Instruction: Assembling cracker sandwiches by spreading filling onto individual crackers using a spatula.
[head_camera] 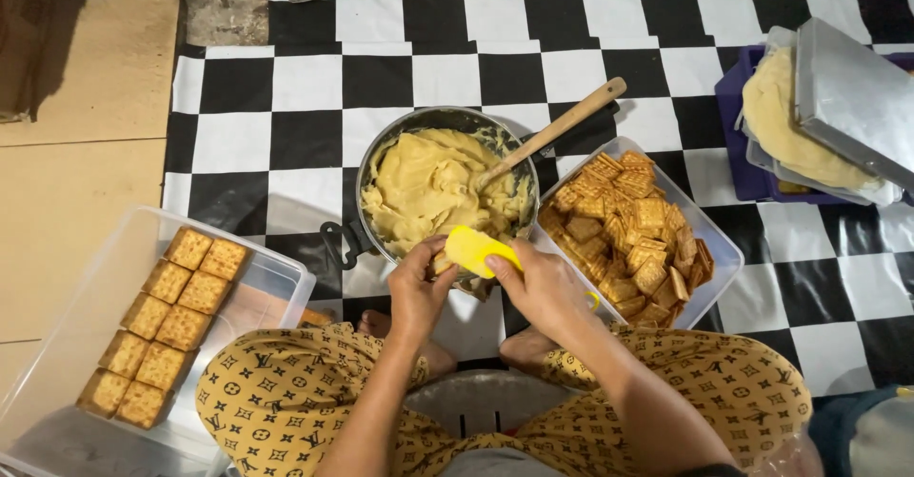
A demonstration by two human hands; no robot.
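Observation:
A dark pan [376, 158] of pale yellow cream stands on the checkered mat, with a wooden spoon [562, 125] leaning in it. My right hand [543, 287] grips a yellow plastic scraper [479, 248] at the pan's near rim. My left hand [416, 287] holds a square cracker [440, 265] right beside the scraper; most of the cracker is hidden by my fingers. Both hands meet just above my crossed legs.
A clear tub [719, 248] of loose square crackers sits right of the pan. On the left, a clear container [286, 287] holds filled crackers laid in two rows. At the far right, a purple crate [738, 144] holds bagged cream under a metal tray [852, 96].

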